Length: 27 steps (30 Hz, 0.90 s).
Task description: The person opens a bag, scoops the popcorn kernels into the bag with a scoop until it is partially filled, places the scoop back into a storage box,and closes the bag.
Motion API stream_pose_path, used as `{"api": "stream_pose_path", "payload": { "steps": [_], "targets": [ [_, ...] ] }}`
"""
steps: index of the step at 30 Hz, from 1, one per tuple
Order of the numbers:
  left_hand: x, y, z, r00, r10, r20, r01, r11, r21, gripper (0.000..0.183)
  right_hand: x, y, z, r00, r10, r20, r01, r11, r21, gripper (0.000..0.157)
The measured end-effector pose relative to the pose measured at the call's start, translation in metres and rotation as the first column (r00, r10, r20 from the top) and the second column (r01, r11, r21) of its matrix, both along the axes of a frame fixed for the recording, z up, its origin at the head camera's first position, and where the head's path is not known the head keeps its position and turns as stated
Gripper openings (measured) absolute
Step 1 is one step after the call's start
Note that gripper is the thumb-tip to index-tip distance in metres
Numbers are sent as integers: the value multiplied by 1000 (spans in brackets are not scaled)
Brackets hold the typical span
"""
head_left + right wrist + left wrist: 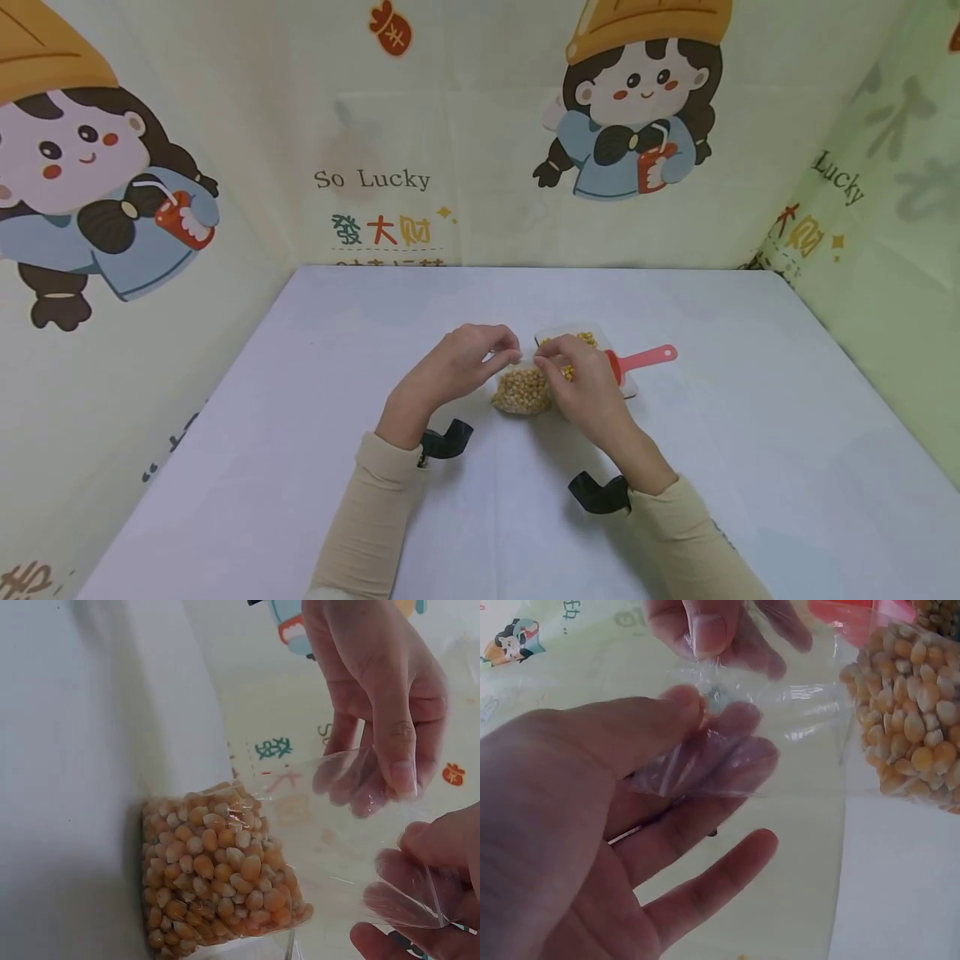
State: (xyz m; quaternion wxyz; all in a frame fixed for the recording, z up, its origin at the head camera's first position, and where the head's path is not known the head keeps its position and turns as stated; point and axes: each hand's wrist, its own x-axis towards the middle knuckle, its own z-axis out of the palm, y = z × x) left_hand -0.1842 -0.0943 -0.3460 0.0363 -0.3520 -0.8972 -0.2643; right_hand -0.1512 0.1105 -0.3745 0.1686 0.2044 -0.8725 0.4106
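Note:
A clear plastic bag of corn kernels (522,392) stands on the table between the two hands, its lower part full and its upper part see-through. My left hand (468,362) pinches one side of the bag's top between thumb and fingers. On the other side, my right hand (581,383) grips the plastic with thumb and fingertips. The right wrist view shows the film stretched between both hands above the kernels (217,870). In the left wrist view the left little finger extends away from the plastic, and the right thumb presses the film near the left fingertips.
Behind the right hand lies a white tray (626,388) with yellow kernels (587,338), partly covered by that hand. A pink-red scoop (648,357) rests there, its handle pointing right. The white table (360,333) meets patterned cloth walls at the back and sides.

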Motion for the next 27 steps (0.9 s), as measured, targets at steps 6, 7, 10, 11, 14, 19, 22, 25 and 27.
{"api": "stream_pose_path", "payload": {
  "steps": [6,7,10,11,14,19,22,25,27],
  "targets": [
    [0,3,-1,1000,2,-21,-2,1000,13,10,1,-2,-1,999,-10,-43,10,1000,8,8],
    [-1,4,-2,1000,3,-29,-2,1000,12,10,0,-2,-1,999,-8,-44,8,1000,6,8],
    [-2,5,-2,998,-4,-60,5,1000,6,11,0,-2,-1,999,0,-35,0,1000,-4,9],
    [-2,6,-2,998,-7,-65,7,1000,4,11,0,-2,0,999,2,-32,-3,1000,-5,9],
    [-2,7,-3,997,-16,-70,16,1000,2,11,0,-2,0,999,8,-33,-8,1000,-3,9],
    [-2,10,-6,998,-9,-69,10,1000,20,11,-1,-3,-2,998,10,-57,-10,1000,4,6],
    [-2,11,-7,997,-5,-74,7,1000,25,12,-1,-3,-2,998,8,-55,-9,1000,-4,5],
    [-2,12,-6,997,-8,-82,10,1000,28,12,0,-3,-2,999,2,-44,-2,1000,-8,6],
    [-2,10,-5,997,-6,-76,9,999,40,11,0,-2,-1,999,0,-34,0,1000,-2,8]
  ]
}}
